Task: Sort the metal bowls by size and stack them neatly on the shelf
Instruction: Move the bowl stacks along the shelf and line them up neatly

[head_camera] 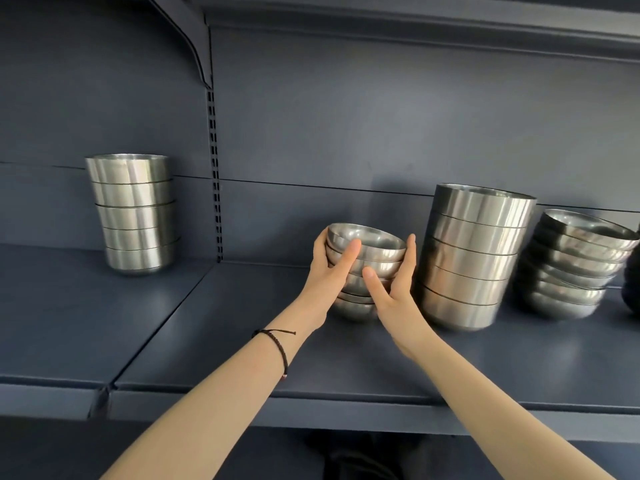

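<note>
Steel bowls (pixel 372 252) between both hands (pixel 322 275) (pixel 398 292)

The left grip (pixel 327 271) and right grip (pixel 398 292) cover the middle of the small stack of bowls (pixel 367 242), so its count is unclear. A dark round thing (pixel 632 282) is cut off by the right edge.
</note>
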### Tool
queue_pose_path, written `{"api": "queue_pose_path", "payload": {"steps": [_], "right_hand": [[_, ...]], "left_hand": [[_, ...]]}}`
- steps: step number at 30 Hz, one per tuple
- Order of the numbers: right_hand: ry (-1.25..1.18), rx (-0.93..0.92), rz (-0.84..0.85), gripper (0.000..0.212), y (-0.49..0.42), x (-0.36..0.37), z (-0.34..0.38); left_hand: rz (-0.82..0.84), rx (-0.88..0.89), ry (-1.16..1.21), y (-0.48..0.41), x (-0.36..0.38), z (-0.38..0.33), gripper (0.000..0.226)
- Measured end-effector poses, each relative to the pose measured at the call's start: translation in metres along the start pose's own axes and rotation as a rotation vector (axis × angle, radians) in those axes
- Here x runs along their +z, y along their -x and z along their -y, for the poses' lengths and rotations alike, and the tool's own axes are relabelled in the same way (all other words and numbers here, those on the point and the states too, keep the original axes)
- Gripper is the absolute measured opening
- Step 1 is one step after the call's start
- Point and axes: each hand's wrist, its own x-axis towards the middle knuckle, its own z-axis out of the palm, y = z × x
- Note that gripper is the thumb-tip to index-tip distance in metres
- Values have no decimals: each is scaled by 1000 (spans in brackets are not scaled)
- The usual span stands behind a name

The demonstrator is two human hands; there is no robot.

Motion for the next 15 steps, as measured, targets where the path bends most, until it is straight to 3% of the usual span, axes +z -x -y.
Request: {"api": "queue_pose_path", "payload": {"steps": [7, 15], "right_hand": [[-63, -51, 117, 81, -7, 72, 28], [-131, -48, 230, 81, -2, 225, 48]], "left_hand": [[-14, 43, -24, 16, -86, -22, 102], [-147, 27, -74, 52, -232, -44, 85]]}}
